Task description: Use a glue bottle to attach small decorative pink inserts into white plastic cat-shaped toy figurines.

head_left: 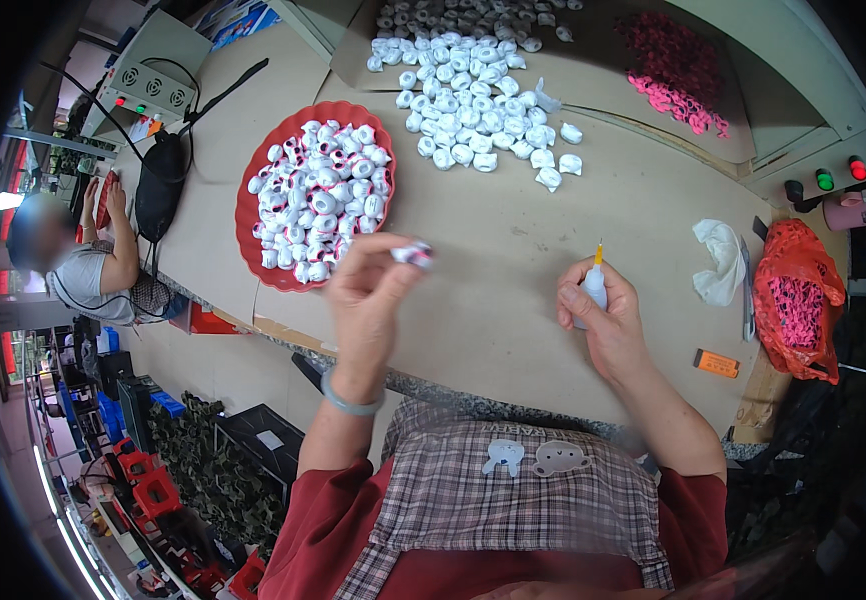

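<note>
A: Left hand (368, 290)?
B: Raised over the surface (493, 250); fingers (393, 262) pinching one small white-and-pink piece (413, 254) at their tips, at 1 o'clock of the palm.
A: Right hand (608, 315)?
B: Fingers clenched round a white bottle (594, 288), yellow nozzle at 12 o'clock.
A: Nearby?
B: Red tray (253, 240) of like pieces, 10 o'clock of the left hand; loose white pile (473, 100) at 12.

Bare tabletop (513, 270) between both hands, red tray (253, 235) left, white pieces pile (473, 110) beyond, rag (718, 262) right.
</note>
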The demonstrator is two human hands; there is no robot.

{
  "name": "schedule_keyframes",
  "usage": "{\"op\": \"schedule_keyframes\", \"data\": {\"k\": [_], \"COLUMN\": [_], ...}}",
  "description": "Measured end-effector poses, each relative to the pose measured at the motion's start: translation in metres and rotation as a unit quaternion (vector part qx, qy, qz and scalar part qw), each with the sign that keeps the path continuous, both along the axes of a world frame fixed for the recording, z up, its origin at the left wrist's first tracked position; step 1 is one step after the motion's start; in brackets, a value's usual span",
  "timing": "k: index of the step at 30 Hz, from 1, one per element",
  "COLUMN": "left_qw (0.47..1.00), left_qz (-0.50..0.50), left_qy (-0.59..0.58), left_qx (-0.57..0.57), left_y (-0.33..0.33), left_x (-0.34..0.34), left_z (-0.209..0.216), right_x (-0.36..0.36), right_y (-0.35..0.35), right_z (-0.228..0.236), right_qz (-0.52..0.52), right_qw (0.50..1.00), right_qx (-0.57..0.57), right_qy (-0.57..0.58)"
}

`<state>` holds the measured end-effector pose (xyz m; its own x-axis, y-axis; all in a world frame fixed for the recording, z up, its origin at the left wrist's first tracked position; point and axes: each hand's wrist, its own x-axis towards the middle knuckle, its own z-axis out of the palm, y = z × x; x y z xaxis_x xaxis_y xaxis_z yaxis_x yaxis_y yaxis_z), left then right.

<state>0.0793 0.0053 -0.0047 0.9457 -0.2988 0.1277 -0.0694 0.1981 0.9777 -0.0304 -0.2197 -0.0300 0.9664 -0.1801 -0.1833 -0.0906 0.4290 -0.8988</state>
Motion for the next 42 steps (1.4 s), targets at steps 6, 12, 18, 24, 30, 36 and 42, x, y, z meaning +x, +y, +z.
{"op": "schedule_keyframes", "data": {"k": [6,12,18,24,30,36,42], "left_qw": [0.706,0.780,0.754,0.712,0.721,0.928,0.969], "left_qz": [0.230,0.033,0.013,0.038,0.003,-0.127,-0.210], "left_qy": [-0.440,-0.462,-0.472,-0.502,-0.513,-0.209,0.129], "left_qx": [0.505,0.420,0.457,0.489,0.465,0.282,-0.030], "left_y": [0.018,-0.049,-0.087,-0.091,-0.088,-0.071,-0.053], "left_x": [0.045,0.054,0.072,0.075,0.065,0.014,-0.008], "left_z": [0.046,0.010,-0.017,-0.030,-0.024,-0.012,-0.010], "right_x": [-0.001,-0.001,-0.003,-0.003,-0.003,-0.001,0.002], "right_y": [0.000,0.000,0.000,0.001,0.002,-0.004,-0.014], "right_z": [-0.001,-0.002,-0.003,-0.001,0.002,0.015,0.025], "right_qz": [0.008,0.014,0.018,0.023,0.028,0.029,-0.007], "right_qw": [1.000,1.000,0.999,0.999,0.999,0.998,0.994], "right_qx": [-0.002,-0.017,-0.023,-0.026,-0.035,-0.003,-0.070], "right_qy": [0.009,0.014,0.018,0.010,0.012,-0.051,-0.085]}}
